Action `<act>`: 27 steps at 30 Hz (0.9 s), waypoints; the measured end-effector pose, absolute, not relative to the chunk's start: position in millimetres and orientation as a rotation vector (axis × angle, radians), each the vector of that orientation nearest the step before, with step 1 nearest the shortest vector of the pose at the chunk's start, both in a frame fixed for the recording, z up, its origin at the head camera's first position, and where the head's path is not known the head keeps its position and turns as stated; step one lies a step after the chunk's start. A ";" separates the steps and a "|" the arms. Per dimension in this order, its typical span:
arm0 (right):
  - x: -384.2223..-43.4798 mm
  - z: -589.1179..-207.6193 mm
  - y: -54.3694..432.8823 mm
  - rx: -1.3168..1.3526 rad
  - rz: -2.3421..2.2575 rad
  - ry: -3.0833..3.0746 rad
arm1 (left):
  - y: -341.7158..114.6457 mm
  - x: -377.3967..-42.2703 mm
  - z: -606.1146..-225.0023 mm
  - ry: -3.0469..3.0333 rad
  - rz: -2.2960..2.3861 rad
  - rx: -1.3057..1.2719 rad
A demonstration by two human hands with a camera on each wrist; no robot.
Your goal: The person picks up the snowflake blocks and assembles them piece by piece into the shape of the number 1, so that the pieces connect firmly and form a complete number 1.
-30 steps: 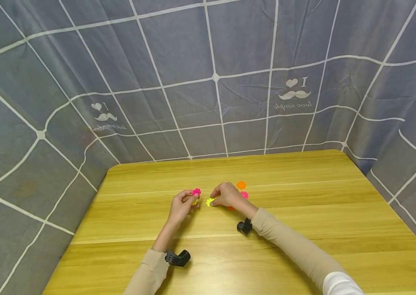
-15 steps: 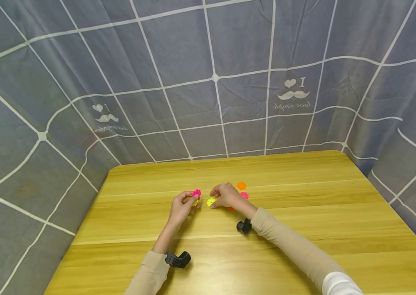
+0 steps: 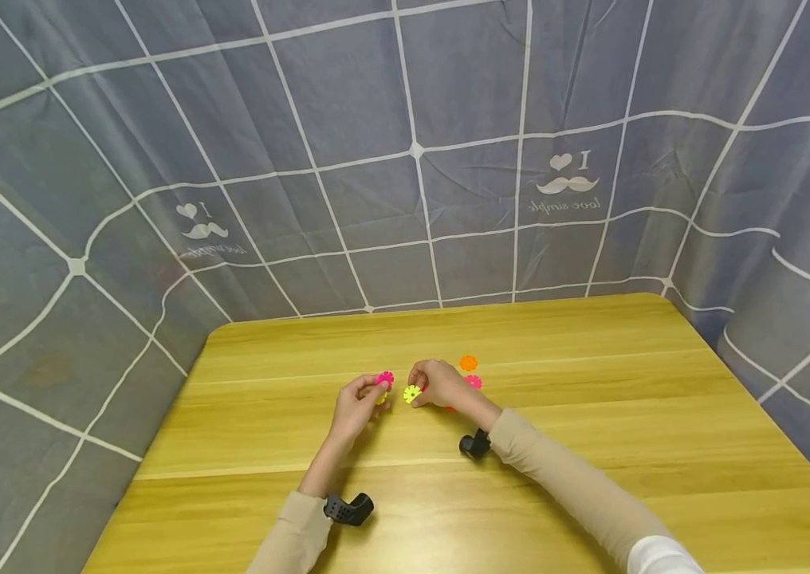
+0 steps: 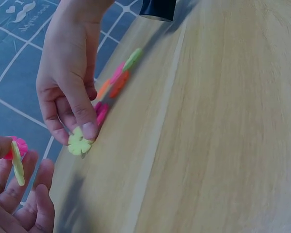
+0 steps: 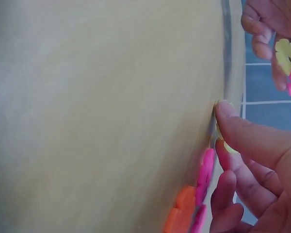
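We see the left hand [image 3: 353, 410] pinch a pink-yellow pair [image 3: 385, 378]. Just to the right of this pair, but not touching it, the right hand [image 3: 442, 384] pinches a yellow disc [image 3: 411, 392], which is round, without long axis.
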State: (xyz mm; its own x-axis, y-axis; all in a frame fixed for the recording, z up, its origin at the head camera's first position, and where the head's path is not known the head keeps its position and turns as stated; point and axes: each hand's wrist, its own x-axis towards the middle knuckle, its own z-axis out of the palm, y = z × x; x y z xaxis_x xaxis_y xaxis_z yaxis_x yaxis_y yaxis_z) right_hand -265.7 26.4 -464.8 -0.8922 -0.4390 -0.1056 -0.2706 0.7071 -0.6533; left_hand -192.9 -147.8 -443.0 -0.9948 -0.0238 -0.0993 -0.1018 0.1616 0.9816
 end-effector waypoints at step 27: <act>-246.1 -439.0 60.6 -0.621 -1.180 2.784 | -126.5 -203.1 -471.8 2.315 2.043 -0.071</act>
State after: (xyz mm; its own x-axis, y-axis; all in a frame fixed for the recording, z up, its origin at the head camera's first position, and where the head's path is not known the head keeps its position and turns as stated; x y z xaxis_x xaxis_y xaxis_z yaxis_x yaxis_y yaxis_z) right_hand -246.1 60.6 -439.0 -0.9176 -0.3837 0.1039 -0.3415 0.6271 -0.7001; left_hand -203.1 -126.5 -471.8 -0.9975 0.0012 -0.0703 -0.0696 0.1242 0.9898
